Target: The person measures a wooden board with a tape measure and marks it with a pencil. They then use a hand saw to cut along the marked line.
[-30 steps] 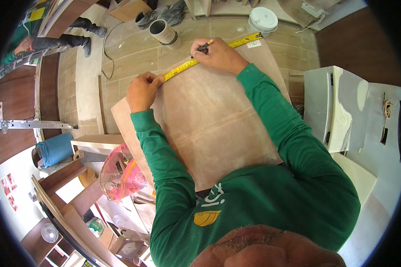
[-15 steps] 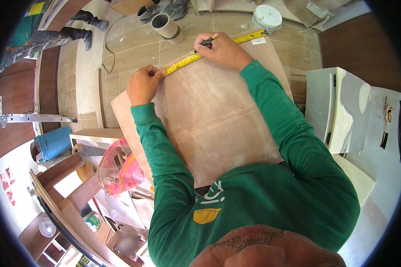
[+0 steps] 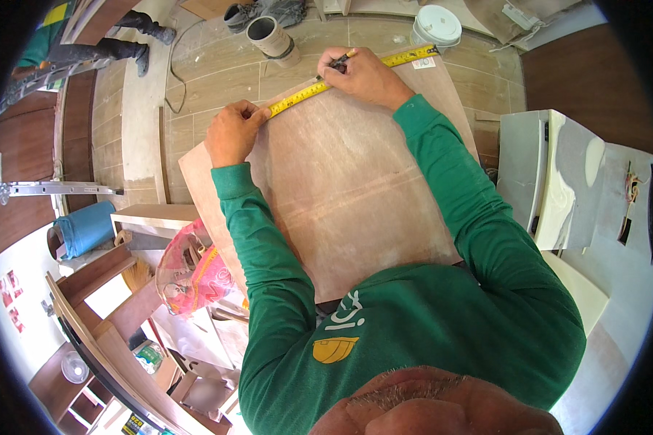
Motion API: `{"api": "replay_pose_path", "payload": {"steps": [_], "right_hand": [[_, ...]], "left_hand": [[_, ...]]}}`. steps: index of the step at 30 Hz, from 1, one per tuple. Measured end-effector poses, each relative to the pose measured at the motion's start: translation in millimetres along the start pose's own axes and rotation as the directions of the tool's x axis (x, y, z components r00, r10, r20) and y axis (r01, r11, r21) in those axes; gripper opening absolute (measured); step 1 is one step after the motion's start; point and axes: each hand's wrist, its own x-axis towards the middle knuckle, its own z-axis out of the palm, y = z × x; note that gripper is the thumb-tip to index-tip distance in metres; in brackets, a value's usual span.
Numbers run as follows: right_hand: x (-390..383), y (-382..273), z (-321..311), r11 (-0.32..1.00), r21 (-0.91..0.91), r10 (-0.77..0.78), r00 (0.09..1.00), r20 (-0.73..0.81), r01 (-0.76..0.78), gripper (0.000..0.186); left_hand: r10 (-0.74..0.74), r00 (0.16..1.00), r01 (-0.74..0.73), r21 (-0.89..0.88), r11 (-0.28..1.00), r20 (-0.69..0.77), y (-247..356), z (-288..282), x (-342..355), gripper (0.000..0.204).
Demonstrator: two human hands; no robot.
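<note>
A plywood panel [image 3: 355, 203] lies in front of me, with a yellow tape measure [image 3: 303, 94] stretched slantwise along its far edge. My left hand [image 3: 233, 132] pinches the tape near the panel's far left, thumb on the blade. My right hand [image 3: 363, 80] grips a small dark pencil or marker [image 3: 338, 62] with a light tip, resting against the tape a little right of the middle of the edge. A small sticker [image 3: 424, 63] is on the panel beside the tape's right end.
Beyond the panel stand a cylinder [image 3: 268, 38] and a white bucket [image 3: 437, 29]. A grey cabinet [image 3: 521, 177] is at right; a ladder [image 3: 43, 190], blue roll [image 3: 83, 232], red bag [image 3: 185, 272] and wood pieces are at left. Another person's legs [image 3: 123, 49] show upper left.
Both hands and the tape sit slightly higher in the view, and the right hand a little further right. Both grips look the same.
</note>
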Motion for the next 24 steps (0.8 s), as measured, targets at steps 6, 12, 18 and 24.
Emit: {"api": "replay_pose_path", "payload": {"steps": [6, 12, 18, 24], "right_hand": [[-2.1, -5.3, -2.3, 1.0, -0.004, 0.029, 1.0, 0.0, -0.029, 0.022], [-1.8, -5.3, -2.4, 0.999, -0.034, 0.016, 1.0, -0.006, -0.016, 0.023], [-0.3, 0.9, -2.6, 0.999, -0.042, 0.019, 1.0, 0.022, -0.018, 0.024], [0.2, -2.2, -1.3, 1.0, -0.008, -0.002, 1.0, -0.007, 0.002, 0.023]], "left_hand": [[0.012, 1.0, -0.012, 0.001, 1.0, 0.001, -1.8, 1.3, 2.0, 0.036], [0.015, 1.0, -0.015, -0.006, 1.0, 0.006, -1.4, 0.6, 1.1, 0.036], [0.047, 0.999, -0.047, -0.007, 0.999, -0.021, -0.8, 0.3, 0.2, 0.036], [0.071, 0.997, -0.072, -0.026, 0.997, -0.035, -6.2, 4.1, 3.2, 0.038]]}}
